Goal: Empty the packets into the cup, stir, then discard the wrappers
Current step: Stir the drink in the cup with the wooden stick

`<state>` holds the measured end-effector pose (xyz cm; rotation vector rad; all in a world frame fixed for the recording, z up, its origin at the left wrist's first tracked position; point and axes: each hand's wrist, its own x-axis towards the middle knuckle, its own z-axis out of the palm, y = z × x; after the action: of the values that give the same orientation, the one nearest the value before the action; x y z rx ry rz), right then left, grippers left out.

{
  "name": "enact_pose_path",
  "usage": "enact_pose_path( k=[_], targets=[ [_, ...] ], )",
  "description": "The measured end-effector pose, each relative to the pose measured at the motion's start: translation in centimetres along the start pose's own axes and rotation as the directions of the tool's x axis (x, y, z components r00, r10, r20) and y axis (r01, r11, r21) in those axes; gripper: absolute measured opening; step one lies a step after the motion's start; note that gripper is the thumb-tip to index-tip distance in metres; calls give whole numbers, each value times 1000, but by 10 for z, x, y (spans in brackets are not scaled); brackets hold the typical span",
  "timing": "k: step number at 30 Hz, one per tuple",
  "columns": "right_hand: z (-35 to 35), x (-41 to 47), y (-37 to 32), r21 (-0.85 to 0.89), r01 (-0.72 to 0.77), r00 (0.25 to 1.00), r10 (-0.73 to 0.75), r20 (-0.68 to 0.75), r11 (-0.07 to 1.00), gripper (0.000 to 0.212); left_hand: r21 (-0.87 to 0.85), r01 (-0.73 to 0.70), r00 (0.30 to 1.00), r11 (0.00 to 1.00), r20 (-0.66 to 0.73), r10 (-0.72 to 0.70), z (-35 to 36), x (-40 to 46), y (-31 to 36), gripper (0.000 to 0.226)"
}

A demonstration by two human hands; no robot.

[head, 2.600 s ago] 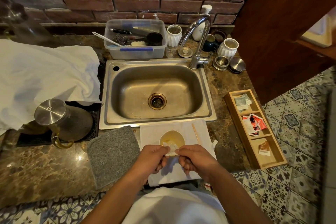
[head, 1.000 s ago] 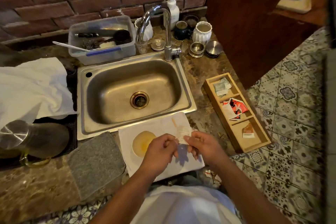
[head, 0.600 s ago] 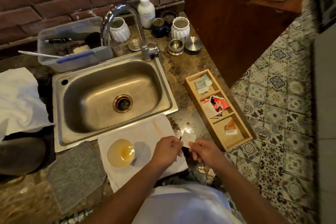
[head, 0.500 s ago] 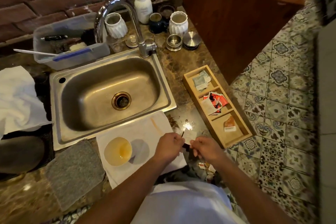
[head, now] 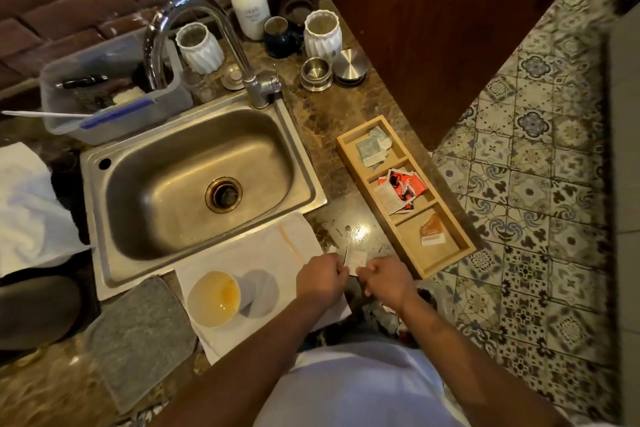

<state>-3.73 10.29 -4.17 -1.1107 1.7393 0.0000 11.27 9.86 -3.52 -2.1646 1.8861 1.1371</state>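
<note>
Both hands, left (head: 322, 279) and right (head: 382, 279), pinch a small packet (head: 356, 258) at lower centre, away from the cup (head: 214, 298). Cup holds amber liquid. Stirring and discarding apparently remain.

cup (head: 214, 299) on napkin (head: 263, 253), sink (head: 194, 180) behind, tray (head: 405, 196) right

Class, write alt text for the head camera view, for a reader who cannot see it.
Two hands, the left hand and right hand, pinch a small white packet over a counter edge, right of a cup of amber liquid on a white napkin. Behind lies a steel sink; a wooden tray of packets sits right.
</note>
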Motion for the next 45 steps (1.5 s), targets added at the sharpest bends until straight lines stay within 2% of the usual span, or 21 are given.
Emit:
enact_pose_path(
  k=[9, 18, 22, 25, 30, 32, 36, 39, 43, 45],
  targets=[
    [7, -1, -6, -184, -3, 1000, -1, -27, 983, 35, 194, -76, 997, 978, 27, 73, 5, 8, 4, 27],
    [-1, -2, -9, -380, -68, 995, 36, -92, 922, 42, 238, -113, 993, 965, 54, 103, 4, 13, -1, 30],
    [-2, -2, -18, -381, -32, 998, 6, -69, 924, 36, 66, -56, 998, 996, 6, 56, -9, 6, -1, 31],
    [-5, -2, -27, -339, 50, 991, -90, -103, 939, 31, -103, -25, 998, 994, -67, 18, -22, -7, -6, 29],
    [-2, -2, -47, -334, 216, 966, -250, -61, 918, 28, -250, 27, 983, 968, -170, -71, -52, -33, -27, 23],
    [1, -2, -58, -369, 257, 955, -292, -42, 893, 25, -359, 25, 977, 933, -188, -98, -67, -49, -37, 20],
    [13, -2, -83, -411, 312, 940, -342, 1, 857, 22, -641, 30, 960, 767, -195, -201, -98, -83, -58, 17],
    [26, 1, -100, -440, 331, 936, -351, 38, 835, 32, -702, 5, 921, 712, -275, -277, -113, -104, -78, 5],
    [43, 6, -121, -500, 339, 933, -351, 72, 797, 39, -749, -24, 865, 662, -347, -362, -120, -125, -108, 10],
    [50, 7, -128, -548, 337, 932, -354, 79, 765, 41, -741, -3, 841, 672, -366, -399, -119, -130, -122, 15]
  ],
)
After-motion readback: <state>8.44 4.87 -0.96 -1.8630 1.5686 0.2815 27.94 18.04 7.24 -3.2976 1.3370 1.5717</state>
